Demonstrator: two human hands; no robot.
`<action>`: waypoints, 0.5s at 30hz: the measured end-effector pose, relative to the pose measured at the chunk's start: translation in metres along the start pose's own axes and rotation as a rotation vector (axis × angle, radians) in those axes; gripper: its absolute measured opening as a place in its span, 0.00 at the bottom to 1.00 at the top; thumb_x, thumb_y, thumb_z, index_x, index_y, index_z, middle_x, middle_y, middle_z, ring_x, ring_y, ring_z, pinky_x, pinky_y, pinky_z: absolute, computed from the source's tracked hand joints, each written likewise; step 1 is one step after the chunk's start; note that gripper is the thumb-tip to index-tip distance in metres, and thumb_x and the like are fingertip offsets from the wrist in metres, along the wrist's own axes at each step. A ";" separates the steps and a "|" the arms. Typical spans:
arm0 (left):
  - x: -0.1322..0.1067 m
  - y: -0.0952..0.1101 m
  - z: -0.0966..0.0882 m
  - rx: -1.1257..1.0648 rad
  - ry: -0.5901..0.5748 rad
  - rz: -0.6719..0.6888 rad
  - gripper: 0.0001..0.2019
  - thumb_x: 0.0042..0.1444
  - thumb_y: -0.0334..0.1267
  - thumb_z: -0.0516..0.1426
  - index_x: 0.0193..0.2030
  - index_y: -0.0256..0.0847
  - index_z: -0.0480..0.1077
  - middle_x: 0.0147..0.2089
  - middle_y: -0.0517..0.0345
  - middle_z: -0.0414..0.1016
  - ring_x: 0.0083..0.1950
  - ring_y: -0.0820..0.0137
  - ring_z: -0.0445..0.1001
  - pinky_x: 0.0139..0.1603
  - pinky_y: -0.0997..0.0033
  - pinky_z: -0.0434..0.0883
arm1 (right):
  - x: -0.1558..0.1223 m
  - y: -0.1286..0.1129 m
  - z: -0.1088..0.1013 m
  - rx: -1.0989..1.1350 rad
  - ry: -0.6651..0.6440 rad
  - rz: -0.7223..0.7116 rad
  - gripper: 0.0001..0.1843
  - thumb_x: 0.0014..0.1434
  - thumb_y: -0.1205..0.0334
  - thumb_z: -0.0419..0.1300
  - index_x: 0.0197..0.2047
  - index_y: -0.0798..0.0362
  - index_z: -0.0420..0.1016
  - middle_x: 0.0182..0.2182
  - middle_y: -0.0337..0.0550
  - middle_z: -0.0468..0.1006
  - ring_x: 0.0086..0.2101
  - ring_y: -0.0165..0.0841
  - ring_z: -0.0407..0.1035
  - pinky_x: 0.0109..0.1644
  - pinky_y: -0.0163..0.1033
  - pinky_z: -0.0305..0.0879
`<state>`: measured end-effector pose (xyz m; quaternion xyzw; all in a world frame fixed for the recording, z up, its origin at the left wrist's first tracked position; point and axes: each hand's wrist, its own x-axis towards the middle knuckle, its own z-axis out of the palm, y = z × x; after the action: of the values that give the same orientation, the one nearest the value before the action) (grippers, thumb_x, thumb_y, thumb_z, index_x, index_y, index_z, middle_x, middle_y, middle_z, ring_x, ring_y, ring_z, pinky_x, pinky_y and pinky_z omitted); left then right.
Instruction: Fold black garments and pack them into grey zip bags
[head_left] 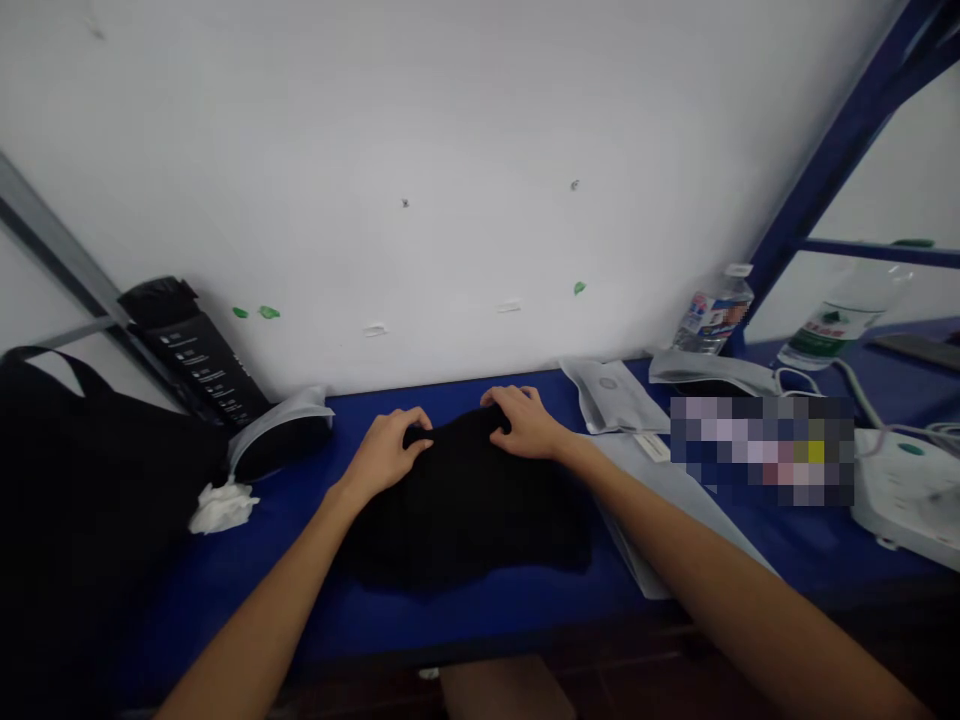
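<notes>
Black cloth lies in a soft heap near the middle of the blue desk, close to the front edge. It is so dark that its folds are hard to see, and I cannot tell what kind of clothing it is. A blurry patch hides part of the right side of the desk, so what lies under it cannot be seen. A black bag at the left is cut off by the side of the view.

Both hands are on the far part of the cloth. The left hand has its fingers bent over the cloth and holds a bunched bit. The right hand does the same just beside it, with its fingers curled into the cloth. Neither hand is spread flat, and the two hands do not touch.

Near the left end of the desk are a white tissue and a grey pouch. A black box leans on the white wall. Flat grey bags lie to the right of the cloth, a plastic water bottle stands near the far right corner, and a white power strip sits at the right edge.
</notes>
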<state>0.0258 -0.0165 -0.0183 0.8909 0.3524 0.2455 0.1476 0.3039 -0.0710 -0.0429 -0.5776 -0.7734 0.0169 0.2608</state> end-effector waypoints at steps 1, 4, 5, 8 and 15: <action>0.001 0.003 -0.003 -0.012 0.032 0.024 0.06 0.61 0.31 0.62 0.42 0.46 0.76 0.45 0.57 0.81 0.48 0.60 0.77 0.57 0.55 0.70 | 0.001 0.000 -0.001 -0.007 0.043 -0.010 0.22 0.50 0.69 0.58 0.50 0.51 0.71 0.47 0.47 0.79 0.50 0.44 0.70 0.58 0.50 0.54; 0.001 0.009 -0.014 -0.041 0.067 0.126 0.07 0.62 0.29 0.60 0.38 0.46 0.78 0.46 0.56 0.81 0.50 0.61 0.76 0.59 0.55 0.69 | 0.000 0.000 -0.008 -0.023 0.137 -0.044 0.15 0.47 0.74 0.56 0.39 0.50 0.69 0.38 0.42 0.76 0.44 0.40 0.68 0.49 0.44 0.53; 0.000 0.011 -0.018 -0.054 -0.006 0.157 0.06 0.63 0.31 0.61 0.39 0.46 0.80 0.47 0.56 0.80 0.50 0.61 0.76 0.59 0.56 0.69 | -0.001 0.001 -0.011 -0.022 0.114 -0.058 0.15 0.46 0.75 0.55 0.37 0.50 0.69 0.37 0.42 0.75 0.43 0.39 0.68 0.47 0.44 0.52; -0.003 0.011 -0.027 -0.063 -0.343 0.169 0.07 0.65 0.46 0.64 0.46 0.51 0.82 0.51 0.57 0.80 0.52 0.61 0.76 0.60 0.56 0.69 | -0.008 0.003 -0.017 -0.004 -0.091 -0.079 0.17 0.46 0.76 0.55 0.38 0.50 0.72 0.38 0.41 0.75 0.42 0.38 0.68 0.47 0.43 0.51; -0.007 0.009 -0.029 0.114 -0.254 0.108 0.19 0.73 0.55 0.52 0.55 0.52 0.81 0.63 0.53 0.75 0.63 0.56 0.72 0.69 0.47 0.61 | -0.012 0.001 -0.022 -0.061 -0.091 -0.014 0.17 0.63 0.60 0.58 0.54 0.48 0.79 0.55 0.48 0.78 0.55 0.48 0.67 0.61 0.57 0.53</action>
<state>0.0108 -0.0251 0.0073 0.9395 0.2955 0.1181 0.1268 0.3165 -0.0871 -0.0289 -0.5784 -0.7887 0.0178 0.2074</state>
